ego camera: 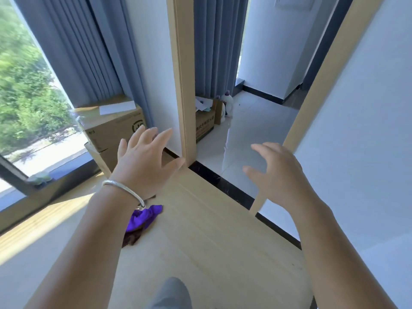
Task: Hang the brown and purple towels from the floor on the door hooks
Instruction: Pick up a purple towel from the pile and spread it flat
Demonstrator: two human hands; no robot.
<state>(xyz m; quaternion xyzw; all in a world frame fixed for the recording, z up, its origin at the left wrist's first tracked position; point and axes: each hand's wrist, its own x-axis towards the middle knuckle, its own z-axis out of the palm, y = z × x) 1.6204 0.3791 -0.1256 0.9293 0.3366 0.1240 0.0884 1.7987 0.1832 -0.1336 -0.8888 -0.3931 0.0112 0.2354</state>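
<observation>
A purple towel (145, 217) lies crumpled on the light wooden floor, partly hidden by my left forearm. A brown towel (132, 237) peeks out just below it, touching it. My left hand (145, 162), with a silver bangle on the wrist, is stretched out above the floor with fingers spread and holds nothing. My right hand (278, 175) is also stretched forward, fingers loosely spread and empty, in front of the doorway. No door hooks are in view.
A wooden door frame (182, 85) stands ahead, with a dark threshold (223, 184) leading to a tiled room. Cardboard boxes (111, 130) sit by the window and grey curtains at left. Another box (204, 123) and a white bottle (228, 105) stand beyond the doorway. A white wall (356, 130) is at right.
</observation>
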